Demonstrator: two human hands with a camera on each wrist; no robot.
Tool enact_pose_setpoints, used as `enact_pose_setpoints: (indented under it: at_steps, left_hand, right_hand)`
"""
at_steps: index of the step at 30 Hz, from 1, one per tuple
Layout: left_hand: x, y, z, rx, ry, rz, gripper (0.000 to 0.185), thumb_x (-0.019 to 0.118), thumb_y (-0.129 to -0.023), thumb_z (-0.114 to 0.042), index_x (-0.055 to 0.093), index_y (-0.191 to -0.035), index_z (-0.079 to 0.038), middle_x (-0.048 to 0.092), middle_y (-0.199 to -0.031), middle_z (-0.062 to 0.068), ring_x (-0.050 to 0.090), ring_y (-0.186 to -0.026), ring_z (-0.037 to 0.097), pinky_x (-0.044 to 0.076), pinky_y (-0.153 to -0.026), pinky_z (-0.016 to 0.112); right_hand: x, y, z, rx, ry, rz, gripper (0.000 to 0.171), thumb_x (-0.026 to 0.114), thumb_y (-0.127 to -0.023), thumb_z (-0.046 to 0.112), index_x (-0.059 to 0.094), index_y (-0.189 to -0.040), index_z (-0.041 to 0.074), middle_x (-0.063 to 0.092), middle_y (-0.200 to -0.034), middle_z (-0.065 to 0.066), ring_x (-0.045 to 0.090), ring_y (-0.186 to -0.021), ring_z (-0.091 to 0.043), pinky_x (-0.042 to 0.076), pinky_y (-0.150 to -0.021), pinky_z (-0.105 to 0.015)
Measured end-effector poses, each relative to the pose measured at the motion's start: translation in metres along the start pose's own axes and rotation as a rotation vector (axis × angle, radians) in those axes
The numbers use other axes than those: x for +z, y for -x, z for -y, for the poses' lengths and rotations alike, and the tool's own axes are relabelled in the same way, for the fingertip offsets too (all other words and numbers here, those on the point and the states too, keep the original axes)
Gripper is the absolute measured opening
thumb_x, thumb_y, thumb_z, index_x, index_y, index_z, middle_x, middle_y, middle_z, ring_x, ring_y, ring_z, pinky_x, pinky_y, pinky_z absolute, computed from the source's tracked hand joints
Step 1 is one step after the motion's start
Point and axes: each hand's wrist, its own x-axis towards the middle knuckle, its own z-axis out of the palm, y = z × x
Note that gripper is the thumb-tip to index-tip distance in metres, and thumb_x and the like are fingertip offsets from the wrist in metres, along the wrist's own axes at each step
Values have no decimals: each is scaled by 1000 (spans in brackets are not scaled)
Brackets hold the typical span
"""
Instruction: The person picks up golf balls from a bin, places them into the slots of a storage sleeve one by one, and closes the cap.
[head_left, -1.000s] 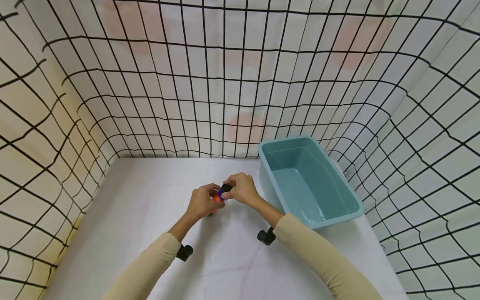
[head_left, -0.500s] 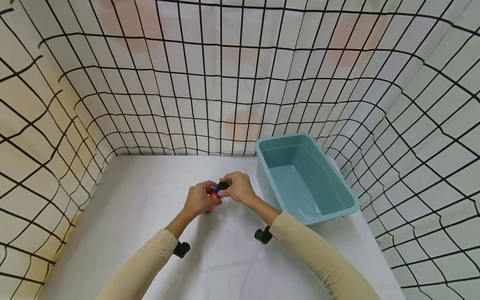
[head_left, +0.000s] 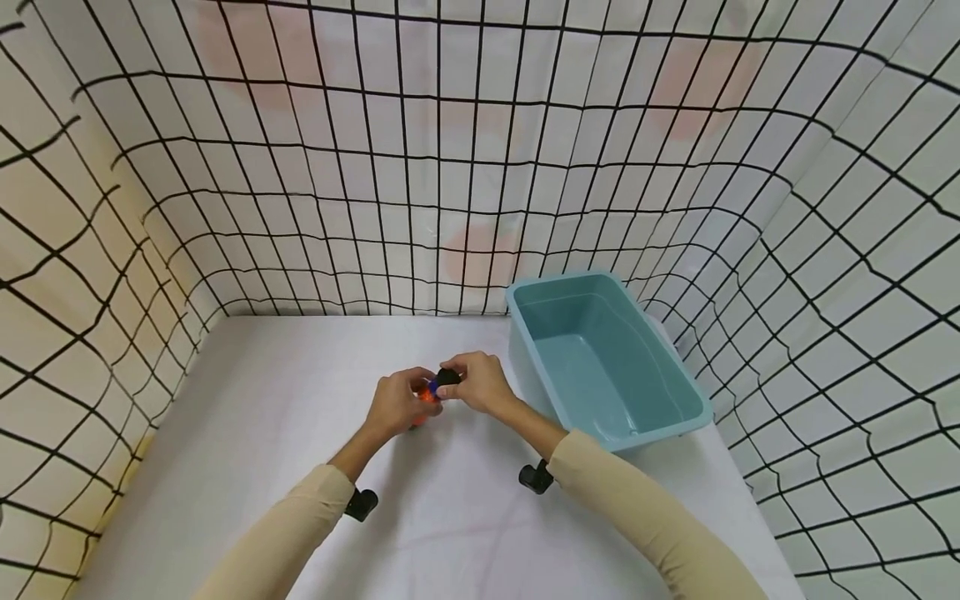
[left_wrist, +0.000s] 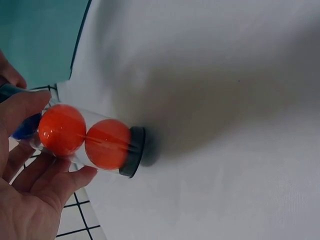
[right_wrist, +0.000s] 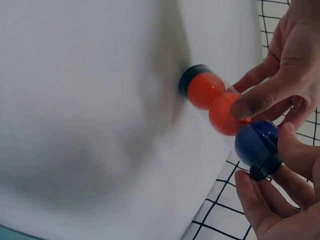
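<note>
A clear tube holds two orange balls and a blue ball. My left hand grips it round the middle, thumb on one side and fingers on the other. At the tube's upper end, my right hand pinches a black cap beside the blue ball. A second black cap closes the lower end, which tilts down toward the white table; whether it touches the cloth I cannot tell. In the head view, the fingers hide most of the tube.
A blue-green plastic bin stands on the white table, right of the hands. Black wire mesh rises at the back and both sides. Black wrist cameras hang below the forearms.
The head view has shifted slightly. Both hands keep about the same place and hold on the tube and its cap.
</note>
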Motion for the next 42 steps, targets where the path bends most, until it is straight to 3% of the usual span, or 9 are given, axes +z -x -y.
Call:
enact_pose_setpoints:
  at_steps: [4, 10, 19, 30, 35, 42]
  left_hand:
    - [0, 0, 0, 1, -4, 3, 40, 89, -72, -18, 75, -109, -10, 78, -98, 9, 69, -85, 24, 55, -72, 36]
    - [-4, -2, 2, -24, 12, -3, 42, 88, -72, -15, 73, -111, -8, 78, -99, 13, 74, -92, 29, 57, -82, 44]
    - [-24, -6, 4, -22, -28, -12, 40, 88, -72, -17, 73, -107, -6, 78, -102, 15, 74, -96, 32, 57, -80, 44]
    - [-30, -26, 15, -81, -27, -179, 41, 85, -71, -18, 73, -108, -4, 77, -100, 19, 72, -93, 38, 55, -80, 48]
    - [-29, -32, 17, -128, -33, -241, 40, 85, -70, -16, 73, -106, -3, 75, -98, 21, 69, -92, 42, 54, -80, 50]
    - [-30, -40, 22, -190, 13, -269, 42, 85, -74, -19, 71, -109, 1, 75, -104, 24, 66, -101, 45, 52, -83, 51]
  right_hand:
    - [-3, 0, -3, 31, 29, 38, 47, 85, -82, 28, 73, -126, 13, 76, -116, -7, 67, -92, -21, 52, -72, -30]
    - [-15, 4, -5, 67, 97, 46, 59, 88, -79, 32, 69, -130, 11, 75, -110, -9, 67, -100, -25, 54, -78, -35]
    - [-63, 13, -4, 41, 40, -36, 41, 80, -83, 17, 70, -122, 11, 72, -105, -9, 66, -96, -24, 55, -80, -38]
    - [-121, 25, -16, 27, -31, -118, 37, 74, -85, 18, 70, -121, 9, 73, -109, -15, 68, -97, -29, 56, -76, -40]
    - [-134, 31, -30, 45, -49, -119, 41, 74, -87, 19, 67, -125, 6, 72, -111, -16, 68, -100, -31, 56, -79, -42]
    - [-145, 40, -47, 73, -13, -141, 41, 76, -88, 21, 67, -125, 7, 72, -110, -16, 68, -100, -32, 56, -81, -45]
